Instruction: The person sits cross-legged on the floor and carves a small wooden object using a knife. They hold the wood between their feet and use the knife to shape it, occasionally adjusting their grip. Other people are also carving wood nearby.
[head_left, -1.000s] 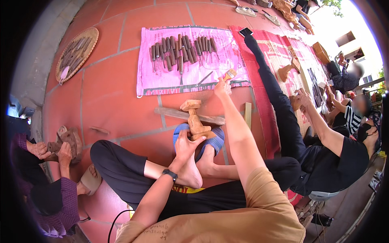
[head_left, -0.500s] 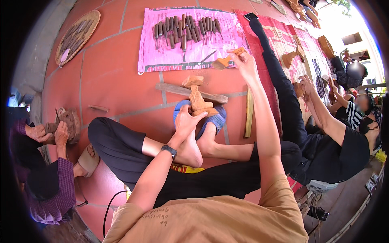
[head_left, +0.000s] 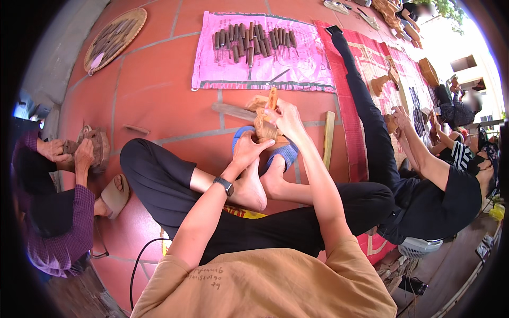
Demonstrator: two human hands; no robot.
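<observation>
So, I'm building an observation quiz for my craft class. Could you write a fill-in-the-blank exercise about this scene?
1. The right hand holds a ____ at the wooden carving.
2. The left hand grips the carving's base, with a black ____ on its wrist.
3. The sheet under the dark-handled tools is ____.
4. The slippers on the person's own feet are ____.

Missing words: brush; watch; pink; blue.

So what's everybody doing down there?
The person's left hand grips a small wooden carving, while the right hand holds a brush against it or just over it. Dark-handled tools lie beyond on a pink sheet. Over to the left, another person has both hands on a brown piece.
</observation>
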